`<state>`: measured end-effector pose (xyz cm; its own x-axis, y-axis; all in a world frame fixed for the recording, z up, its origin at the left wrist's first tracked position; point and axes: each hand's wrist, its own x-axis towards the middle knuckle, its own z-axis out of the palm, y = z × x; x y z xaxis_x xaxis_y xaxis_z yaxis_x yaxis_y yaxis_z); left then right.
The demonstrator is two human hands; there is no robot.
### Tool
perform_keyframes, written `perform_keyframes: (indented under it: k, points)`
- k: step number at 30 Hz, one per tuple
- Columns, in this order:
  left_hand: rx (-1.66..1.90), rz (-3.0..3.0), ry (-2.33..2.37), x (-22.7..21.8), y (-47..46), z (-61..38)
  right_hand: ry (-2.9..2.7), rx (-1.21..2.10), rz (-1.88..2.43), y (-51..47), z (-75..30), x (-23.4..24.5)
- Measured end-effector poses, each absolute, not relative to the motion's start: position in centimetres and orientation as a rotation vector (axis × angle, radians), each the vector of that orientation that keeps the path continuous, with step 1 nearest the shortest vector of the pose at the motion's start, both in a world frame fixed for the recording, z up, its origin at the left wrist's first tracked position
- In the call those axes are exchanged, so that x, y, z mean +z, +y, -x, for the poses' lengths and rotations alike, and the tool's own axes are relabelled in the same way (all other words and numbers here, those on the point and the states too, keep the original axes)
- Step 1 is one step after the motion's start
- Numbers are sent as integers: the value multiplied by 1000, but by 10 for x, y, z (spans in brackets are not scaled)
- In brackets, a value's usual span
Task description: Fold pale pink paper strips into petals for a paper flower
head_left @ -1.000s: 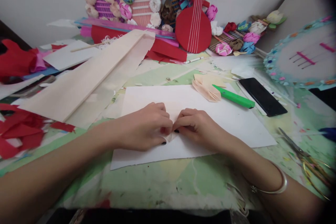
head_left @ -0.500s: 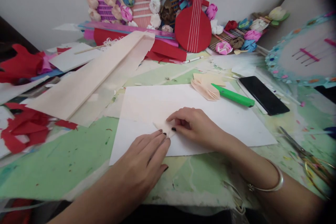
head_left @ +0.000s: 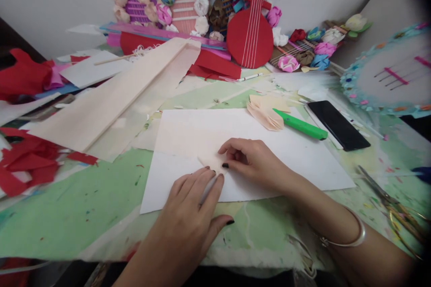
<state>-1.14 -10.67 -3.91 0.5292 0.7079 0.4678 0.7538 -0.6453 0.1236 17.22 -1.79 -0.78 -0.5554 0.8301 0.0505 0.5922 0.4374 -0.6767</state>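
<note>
Red scraps (head_left: 32, 157), left edge. Left hand (head_left: 193, 206), lower centre: flat, grasping nothing, fingertips at small cream paper piece (head_left: 211, 160), mid-frame. Right hand (head_left: 259, 161), right of centre: thumb and forefinger curled at it; pinch unclear. Light, even pressure should prevent wrinkling.

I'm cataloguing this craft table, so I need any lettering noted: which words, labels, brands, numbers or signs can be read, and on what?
None: no text can be read anywhere in the picture.
Green cutter: any small markings are too small to read.
Black phone: dark face, no legible lettering.
Scissors: no mark can be made out.
White sheet: no writing visible on its uncovered part.
</note>
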Motion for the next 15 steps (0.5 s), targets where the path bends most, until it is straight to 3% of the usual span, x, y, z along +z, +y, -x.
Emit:
perform_keyframes:
  k: [9, 15]
  points:
    - [-799, 2682, -1298, -38, -107, 15, -2298, 996, 1170, -10, -189, 3]
    - [-839, 2720, -1269, -35, -106, 24, -2523, 889, 1071, -9, -201, 15]
